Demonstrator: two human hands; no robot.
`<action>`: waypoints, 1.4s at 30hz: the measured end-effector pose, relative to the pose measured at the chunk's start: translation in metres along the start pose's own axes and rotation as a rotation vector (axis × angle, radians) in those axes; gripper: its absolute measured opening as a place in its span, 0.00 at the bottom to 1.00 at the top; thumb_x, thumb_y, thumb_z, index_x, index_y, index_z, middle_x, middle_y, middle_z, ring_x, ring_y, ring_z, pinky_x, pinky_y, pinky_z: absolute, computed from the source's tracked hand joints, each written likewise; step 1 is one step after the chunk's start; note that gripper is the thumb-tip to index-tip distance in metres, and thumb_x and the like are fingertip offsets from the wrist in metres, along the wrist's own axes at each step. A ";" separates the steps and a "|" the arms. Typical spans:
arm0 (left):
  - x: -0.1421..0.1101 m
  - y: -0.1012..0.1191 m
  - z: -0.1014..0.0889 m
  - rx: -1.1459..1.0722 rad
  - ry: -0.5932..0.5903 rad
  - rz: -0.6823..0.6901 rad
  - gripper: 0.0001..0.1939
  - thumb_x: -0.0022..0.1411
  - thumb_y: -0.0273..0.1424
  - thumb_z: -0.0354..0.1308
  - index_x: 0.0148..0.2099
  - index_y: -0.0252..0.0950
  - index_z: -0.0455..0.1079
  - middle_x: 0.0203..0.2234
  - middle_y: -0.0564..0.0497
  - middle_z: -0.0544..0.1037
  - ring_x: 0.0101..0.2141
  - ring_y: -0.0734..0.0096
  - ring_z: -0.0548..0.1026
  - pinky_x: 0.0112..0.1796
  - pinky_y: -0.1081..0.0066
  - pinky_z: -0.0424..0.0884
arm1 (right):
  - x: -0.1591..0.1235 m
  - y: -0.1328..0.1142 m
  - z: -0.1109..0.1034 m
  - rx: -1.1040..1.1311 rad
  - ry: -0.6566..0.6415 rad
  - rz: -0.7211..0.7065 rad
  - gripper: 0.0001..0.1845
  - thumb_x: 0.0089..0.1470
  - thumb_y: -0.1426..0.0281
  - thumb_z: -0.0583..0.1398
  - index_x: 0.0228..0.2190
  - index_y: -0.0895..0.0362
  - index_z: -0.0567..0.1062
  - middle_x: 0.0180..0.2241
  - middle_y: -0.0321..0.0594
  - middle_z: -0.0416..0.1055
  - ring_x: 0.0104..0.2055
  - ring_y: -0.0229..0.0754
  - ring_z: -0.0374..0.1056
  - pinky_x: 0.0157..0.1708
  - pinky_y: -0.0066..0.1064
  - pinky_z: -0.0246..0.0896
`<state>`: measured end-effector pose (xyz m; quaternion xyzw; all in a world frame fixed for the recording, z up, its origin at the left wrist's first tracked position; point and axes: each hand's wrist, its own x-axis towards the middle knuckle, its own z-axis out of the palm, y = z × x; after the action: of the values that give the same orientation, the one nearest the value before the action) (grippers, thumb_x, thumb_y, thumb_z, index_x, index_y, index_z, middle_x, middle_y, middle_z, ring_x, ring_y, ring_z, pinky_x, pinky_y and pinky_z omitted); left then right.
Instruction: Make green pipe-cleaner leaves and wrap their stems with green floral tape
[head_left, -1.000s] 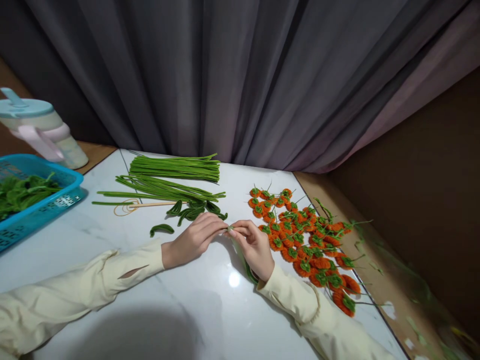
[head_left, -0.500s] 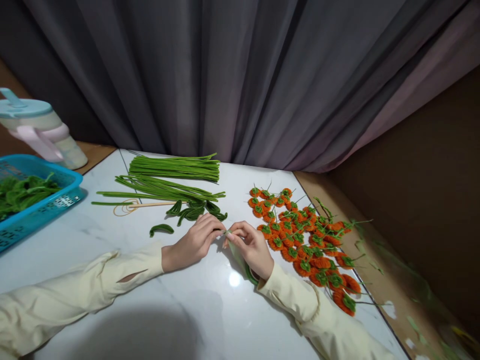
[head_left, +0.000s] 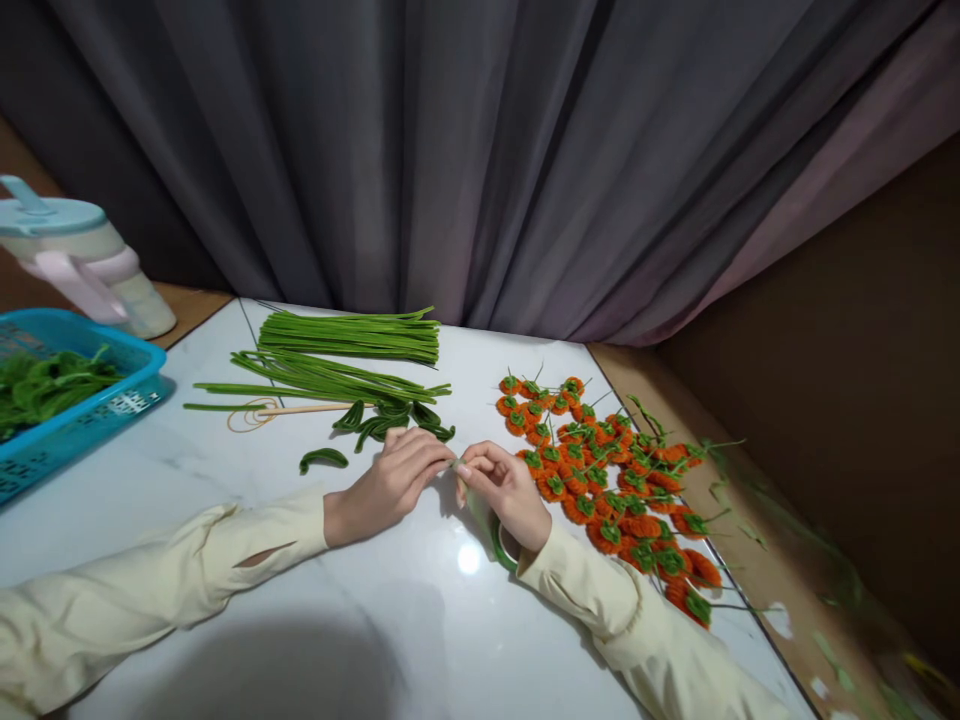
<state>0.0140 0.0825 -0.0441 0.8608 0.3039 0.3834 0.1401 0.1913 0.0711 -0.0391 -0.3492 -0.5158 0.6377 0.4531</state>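
Observation:
My left hand [head_left: 401, 475] and my right hand [head_left: 506, 490] meet tip to tip just above the white table. The left one is closed in a pinch, and its fingers cover nearly all of whatever small thing they hold. My right thumb and forefinger pinch the end of a thin, pale green strip that looks like floral tape. It runs down to a green ring-shaped roll [head_left: 501, 548] by my right wrist. Behind my left hand lie dark green curled chenille leaves [head_left: 386, 425], and one more leaf [head_left: 324, 458] rests apart to the left.
Bright green chenille stems [head_left: 349, 335] lie in bundles at the back, near a thin wooden stick [head_left: 311, 408] with looped wire. Orange chenille persimmons [head_left: 581, 480] with green tops spread at right. A blue basket [head_left: 142, 375] of green pieces and a tumbler [head_left: 90, 250] stand left.
Both hands have shifted very slightly to the right, still fingertip to fingertip. More of the green roll shows by my right wrist.

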 end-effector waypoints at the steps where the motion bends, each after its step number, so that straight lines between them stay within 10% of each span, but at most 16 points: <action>1: 0.000 0.000 0.000 0.006 -0.007 0.004 0.07 0.67 0.23 0.45 0.42 0.34 0.64 0.33 0.49 0.73 0.36 0.68 0.68 0.40 0.66 0.57 | 0.000 0.000 0.000 0.003 -0.002 0.008 0.14 0.48 0.62 0.64 0.28 0.58 0.67 0.18 0.31 0.68 0.19 0.34 0.63 0.24 0.28 0.59; 26: 0.002 0.004 -0.003 -0.167 -0.050 -0.307 0.08 0.66 0.28 0.45 0.35 0.36 0.63 0.29 0.52 0.70 0.32 0.70 0.68 0.37 0.70 0.61 | -0.003 0.006 0.003 -0.217 0.026 -0.073 0.12 0.51 0.63 0.61 0.26 0.58 0.67 0.16 0.32 0.67 0.18 0.34 0.62 0.23 0.27 0.61; 42: 0.019 0.000 -0.026 -0.143 -0.351 -0.129 0.11 0.66 0.29 0.43 0.33 0.35 0.64 0.28 0.51 0.70 0.31 0.70 0.67 0.36 0.71 0.60 | -0.010 0.011 0.001 -0.532 -0.041 -0.223 0.03 0.56 0.69 0.57 0.33 0.56 0.67 0.22 0.37 0.74 0.22 0.37 0.70 0.25 0.27 0.66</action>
<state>0.0048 0.0949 -0.0158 0.8811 0.3013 0.2382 0.2759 0.1913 0.0611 -0.0494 -0.3841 -0.7091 0.4333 0.4024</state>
